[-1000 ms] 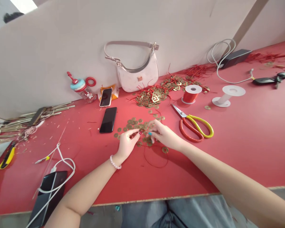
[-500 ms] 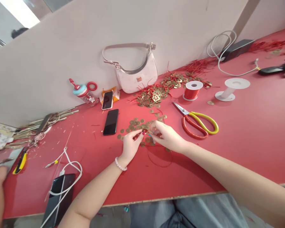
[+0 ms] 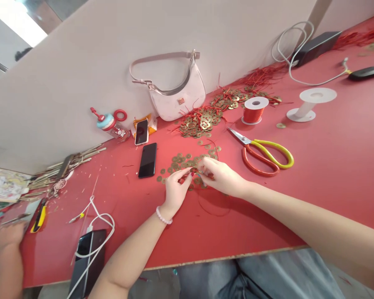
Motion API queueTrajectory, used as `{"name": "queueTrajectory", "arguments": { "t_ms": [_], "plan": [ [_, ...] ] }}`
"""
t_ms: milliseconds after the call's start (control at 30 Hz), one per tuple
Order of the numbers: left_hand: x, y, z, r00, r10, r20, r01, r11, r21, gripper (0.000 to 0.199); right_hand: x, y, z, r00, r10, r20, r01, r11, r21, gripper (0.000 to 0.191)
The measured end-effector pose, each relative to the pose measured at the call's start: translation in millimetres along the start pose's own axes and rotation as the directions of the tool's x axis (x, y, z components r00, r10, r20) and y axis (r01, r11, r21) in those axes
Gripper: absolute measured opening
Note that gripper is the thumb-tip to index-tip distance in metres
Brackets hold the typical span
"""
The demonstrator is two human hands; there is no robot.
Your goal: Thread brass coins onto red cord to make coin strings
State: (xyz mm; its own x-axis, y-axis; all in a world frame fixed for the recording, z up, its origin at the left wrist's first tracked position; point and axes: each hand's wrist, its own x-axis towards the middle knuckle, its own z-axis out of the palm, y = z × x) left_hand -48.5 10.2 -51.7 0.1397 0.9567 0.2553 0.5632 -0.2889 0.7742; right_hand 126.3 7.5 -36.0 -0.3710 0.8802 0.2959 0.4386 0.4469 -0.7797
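In the head view my left hand [image 3: 176, 189], with a beaded bracelet at its wrist, pinches a small brass coin [image 3: 193, 170] between thumb and forefinger. My right hand [image 3: 222, 176] is closed close beside it, fingertips pressed together at the coin on a thin red cord [image 3: 215, 215]. The cord loops down over the tabletop below the hands. What lies between the right fingertips is partly hidden. Loose brass coins [image 3: 174, 165] with holes lie flat around and behind both hands. Beyond them rises a heap of coins tied with red cord [image 3: 199, 122].
Scissors [image 3: 247, 142], a red cord spool [image 3: 254, 114] and a white spool [image 3: 307, 106] stand to the right. A black phone [image 3: 147, 160], propped phone [image 3: 141, 132], cup [image 3: 114, 126] and handbag [image 3: 180, 99] lie beyond. At far left is another person's arm [image 3: 9, 257] near a yellow-handled cutter [image 3: 39, 218].
The view has shifted slightly, so the table items sit a little differently. Both hands stay together at the coin, the right fingertips slightly nearer the left. The other person's hand shows more.
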Motion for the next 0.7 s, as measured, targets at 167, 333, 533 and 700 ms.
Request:
{"name": "queueTrajectory", "arguments": {
  "t_ms": [167,333,533,700],
  "plan": [
    [0.2,0.4,-0.1,0.999,0.029,-0.013,-0.029,1.000,0.007,0.020,-0.7,-0.5,1.3,1.000,0.001,-0.014,-0.001,1.000,0.003,0.018],
    [-0.3,1.3,-0.2,0.999,0.048,-0.006,-0.048,0.998,0.045,0.021,-1.3,-0.3,2.1,1.000,-0.002,0.007,0.002,0.999,0.037,0.020],
    [0.2,2.7,-0.8,0.996,0.084,0.004,-0.084,0.996,0.025,0.019,-0.8,-4.4,0.1,0.994,0.090,0.069,-0.101,0.979,0.180,0.019],
    [0.4,3.1,-1.0,0.996,0.083,0.015,-0.083,0.996,0.022,0.019,0.0,-6.9,-1.6,0.987,0.140,0.077,-0.155,0.959,0.239,0.017]
  ]
}}
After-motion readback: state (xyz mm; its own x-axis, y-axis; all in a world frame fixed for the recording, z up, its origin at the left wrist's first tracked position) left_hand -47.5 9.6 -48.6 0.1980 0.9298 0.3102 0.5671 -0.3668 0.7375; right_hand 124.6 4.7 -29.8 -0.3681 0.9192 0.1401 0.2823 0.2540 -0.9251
